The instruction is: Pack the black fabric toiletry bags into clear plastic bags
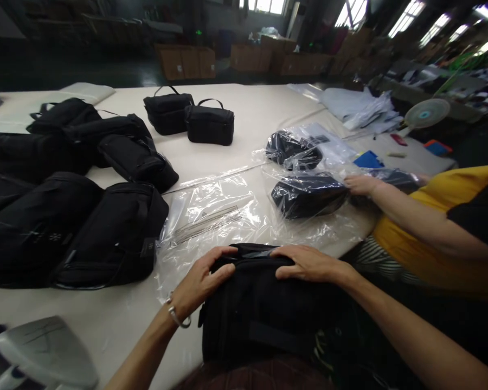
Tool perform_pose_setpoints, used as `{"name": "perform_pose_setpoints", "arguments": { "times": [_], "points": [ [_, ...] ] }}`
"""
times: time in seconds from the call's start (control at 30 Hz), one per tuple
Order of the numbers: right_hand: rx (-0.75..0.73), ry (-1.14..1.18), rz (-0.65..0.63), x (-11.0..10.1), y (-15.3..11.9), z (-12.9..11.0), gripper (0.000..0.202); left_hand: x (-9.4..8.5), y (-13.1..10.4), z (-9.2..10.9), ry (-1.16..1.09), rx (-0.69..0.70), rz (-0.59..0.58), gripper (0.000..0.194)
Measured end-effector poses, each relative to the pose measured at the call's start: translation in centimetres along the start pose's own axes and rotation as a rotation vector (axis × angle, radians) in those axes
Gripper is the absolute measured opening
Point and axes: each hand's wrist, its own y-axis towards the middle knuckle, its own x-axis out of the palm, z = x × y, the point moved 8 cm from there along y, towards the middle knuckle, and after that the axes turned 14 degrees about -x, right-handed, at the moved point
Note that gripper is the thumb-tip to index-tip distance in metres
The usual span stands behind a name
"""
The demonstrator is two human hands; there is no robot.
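Bag point(264, 309) | between and below left hand point(205, 279) and right hand point(305, 264) | each pinching its top rim point(255, 261), 2 spots

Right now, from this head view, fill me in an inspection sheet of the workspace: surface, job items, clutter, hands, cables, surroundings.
Surface: pale tabletop, mostly flat, partly covered.
Job items: black bag at the near edge; clear plastic spread beyond it; two plastic-wrapped bags farther right.
Clutter: dark bags grouped at left; two handled bags farther back; grey device at lower left; plastic sheets and a fan at right.
Hands: left hand and right hand both grip the black bag's top edge.
Cables: nothing seen for certain.
Surroundings: co-worker in yellow at right, hand at a wrapped bag; cardboard boxes behind.
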Motion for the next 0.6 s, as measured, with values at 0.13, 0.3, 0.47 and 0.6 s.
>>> {"name": "perform_pose_setpoints", "arguments": {
  "times": [0.13,0.3,0.47,0.6],
  "points": [
    [0.016,0.09,0.219,-1.0,-2.2,3.4,0.041,1.1,2.6,1.6,0.006,0.077,-0.112,0.041],
    [-0.013,0.083,0.238,0.5,-2.1,4.7,0.037,2.6,7.0,-1.0,0.175,-0.003,-0.347,0.053],
    [0.102,0.31,0.505,-1.4,-5.7,7.0,0.046,1.5,8.1,-2.6,0.116,0.021,-0.289,0.055],
    [0.241,0.592,0.684,0.6,-9.7,8.6,0.06,0.9,8.3,-4.0,0.076,-0.048,-0.089,0.059]
  ]
}}
